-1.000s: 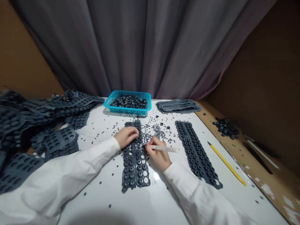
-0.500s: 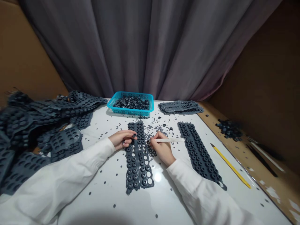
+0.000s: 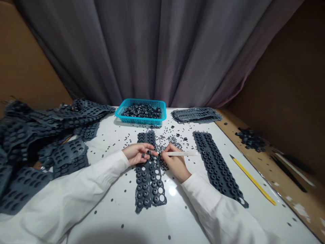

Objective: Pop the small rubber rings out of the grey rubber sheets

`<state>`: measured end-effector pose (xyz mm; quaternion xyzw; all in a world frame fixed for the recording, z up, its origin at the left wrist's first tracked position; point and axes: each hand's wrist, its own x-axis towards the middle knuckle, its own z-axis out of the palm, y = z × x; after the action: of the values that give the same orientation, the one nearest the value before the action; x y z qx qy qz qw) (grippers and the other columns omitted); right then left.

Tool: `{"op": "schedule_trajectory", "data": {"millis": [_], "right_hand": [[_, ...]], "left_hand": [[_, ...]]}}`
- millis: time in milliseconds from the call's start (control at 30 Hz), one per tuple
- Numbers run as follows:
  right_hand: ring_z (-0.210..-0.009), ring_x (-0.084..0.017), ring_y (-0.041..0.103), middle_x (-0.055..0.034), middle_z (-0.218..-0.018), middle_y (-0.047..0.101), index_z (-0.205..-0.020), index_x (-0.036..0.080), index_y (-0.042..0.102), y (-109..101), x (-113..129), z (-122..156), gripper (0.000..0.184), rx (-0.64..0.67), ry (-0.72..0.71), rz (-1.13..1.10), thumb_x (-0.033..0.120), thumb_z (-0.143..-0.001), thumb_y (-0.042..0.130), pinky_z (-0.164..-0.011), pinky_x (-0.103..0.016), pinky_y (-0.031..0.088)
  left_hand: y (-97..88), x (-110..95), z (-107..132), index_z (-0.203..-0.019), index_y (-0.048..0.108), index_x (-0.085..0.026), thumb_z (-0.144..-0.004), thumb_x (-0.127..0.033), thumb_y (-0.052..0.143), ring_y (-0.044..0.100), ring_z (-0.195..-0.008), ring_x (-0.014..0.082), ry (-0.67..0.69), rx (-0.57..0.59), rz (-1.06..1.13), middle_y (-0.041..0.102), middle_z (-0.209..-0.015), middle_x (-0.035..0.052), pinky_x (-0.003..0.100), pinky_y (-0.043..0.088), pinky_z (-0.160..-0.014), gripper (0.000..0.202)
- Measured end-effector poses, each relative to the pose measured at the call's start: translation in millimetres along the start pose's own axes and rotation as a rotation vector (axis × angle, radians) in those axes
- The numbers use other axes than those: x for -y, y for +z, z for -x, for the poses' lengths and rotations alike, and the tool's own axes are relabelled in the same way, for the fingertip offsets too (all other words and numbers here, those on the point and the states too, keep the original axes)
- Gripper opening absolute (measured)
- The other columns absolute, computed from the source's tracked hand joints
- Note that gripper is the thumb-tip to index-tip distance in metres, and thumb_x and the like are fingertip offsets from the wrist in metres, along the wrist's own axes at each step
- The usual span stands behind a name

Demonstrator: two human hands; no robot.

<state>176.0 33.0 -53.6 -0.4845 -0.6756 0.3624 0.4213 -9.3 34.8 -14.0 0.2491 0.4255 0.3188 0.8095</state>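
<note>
A dark grey rubber strip [image 3: 148, 179] full of small rings lies lengthwise on the white table [image 3: 109, 210] in front of me; some of its holes near the front are empty. My left hand [image 3: 138, 153] rests on the strip's middle, palm turned up, fingers curled with small dark rings at the fingertips. My right hand [image 3: 175, 162] pinches a thin white stick tool [image 3: 181, 153], its tip pointing left towards the left fingertips. A blue basket [image 3: 141, 114] of loose black rings stands at the back.
A second full ring strip [image 3: 218, 166] lies to the right, a flat stack of strips [image 3: 195, 115] behind it. A big heap of emptied strips [image 3: 38, 135] covers the left. A yellow pencil [image 3: 252, 180] lies near the right edge. Small punched dots litter the table.
My left hand has turned from palm-down on the strip to palm-up with rings at its fingertips. The right hand with the stick has shifted slightly up the strip.
</note>
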Motion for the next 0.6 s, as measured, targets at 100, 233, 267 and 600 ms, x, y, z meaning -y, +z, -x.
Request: {"op": "schedule_trajectory", "data": {"millis": [100,233,267,600], "right_hand": [[-0.051,-0.012,0.046,0.0036,-0.053,0.052,-0.062,0.02,0.044,-0.3,-0.2,-0.7,0.017,0.003,0.0,0.003,0.025,-0.075,0.053,-0.052,-0.024,0.034],[-0.05,-0.012,0.046,0.0042,-0.052,0.051,-0.061,0.02,0.043,-0.8,0.9,-0.8,0.018,0.007,0.009,-0.001,0.025,-0.075,0.053,-0.052,-0.024,0.034],[-0.05,-0.012,0.046,0.0043,-0.051,0.05,-0.061,0.02,0.044,-0.8,1.2,-0.8,0.018,0.006,0.01,-0.001,0.025,-0.075,0.053,-0.052,-0.024,0.034],[-0.052,-0.012,0.047,0.0038,-0.053,0.052,-0.062,0.02,0.044,0.1,-0.7,0.5,0.016,0.007,0.001,0.014,0.025,-0.075,0.052,-0.053,-0.024,0.034]], "left_hand": [[2.0,3.3,2.7,-0.084,0.05,-0.011,-0.061,-0.002,0.045,0.041,-0.043,0.0039,0.02,-0.014,-0.047,0.067,-0.081,0.0129,0.013,0.031,-0.04,0.025],[2.9,5.3,6.2,-0.084,0.052,-0.011,-0.067,-0.005,0.054,0.046,-0.045,0.0041,0.042,-0.025,-0.122,0.068,-0.084,0.013,0.014,0.033,-0.041,0.018],[2.6,5.9,6.9,-0.084,0.052,-0.011,-0.067,-0.007,0.057,0.048,-0.047,0.0044,0.051,-0.022,-0.146,0.068,-0.085,0.0129,0.014,0.034,-0.042,0.018],[4.2,11.4,12.6,-0.085,0.061,-0.009,-0.075,-0.015,0.06,0.052,-0.048,0.0044,0.054,-0.059,-0.163,0.069,-0.084,0.0122,0.013,0.037,-0.041,0.012]]}}
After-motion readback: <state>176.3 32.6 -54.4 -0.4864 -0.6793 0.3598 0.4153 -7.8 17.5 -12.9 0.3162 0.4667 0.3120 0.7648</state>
